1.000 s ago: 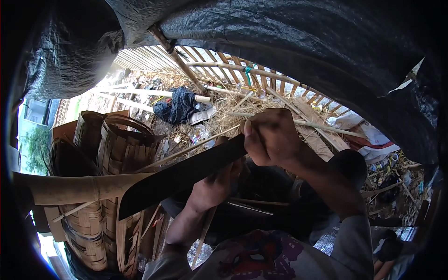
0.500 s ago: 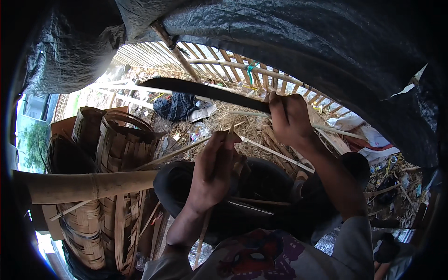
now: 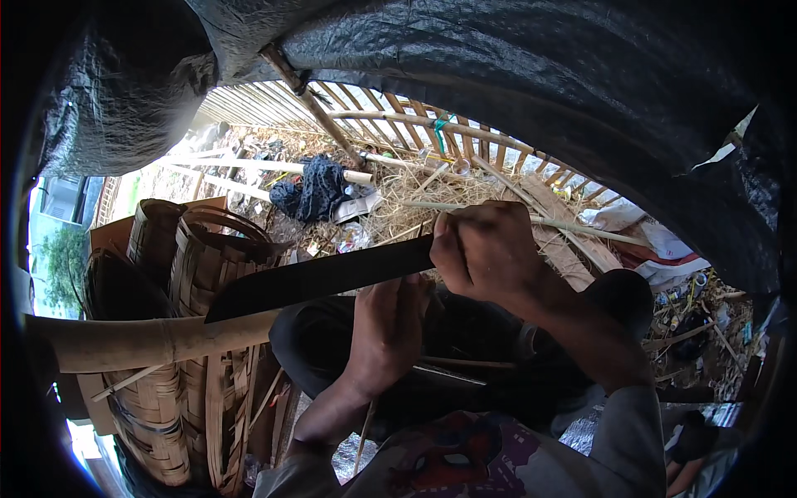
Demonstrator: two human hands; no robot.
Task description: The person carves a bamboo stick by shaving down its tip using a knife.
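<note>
My right hand (image 3: 491, 251) is closed around the handle end of a machete (image 3: 328, 272), held out in front of my lap. The long dark blade points left and slightly down. Its base lies right at the top of my left hand (image 3: 386, 336), whose fingers are wrapped round a thin bamboo strip (image 3: 366, 427). The strip's lower end shows beneath the left wrist, against my shirt. Its upper end is hidden by the blade and hands, so I cannot tell whether the edge is in it.
On the left, a thick bamboo pole (image 3: 108, 344) lies across woven bamboo baskets (image 3: 162, 432). A dark cloth bundle (image 3: 320, 189) rests ahead, near straw and long poles. Behind stands a slatted bamboo fence (image 3: 398, 120). Black plastic sheeting (image 3: 515, 66) hangs overhead. A white sack (image 3: 656, 249) sits at right.
My right hand has come down and left with the machete, bringing its blade from above to the top of my left hand. The strip's tip that showed there is now covered.
</note>
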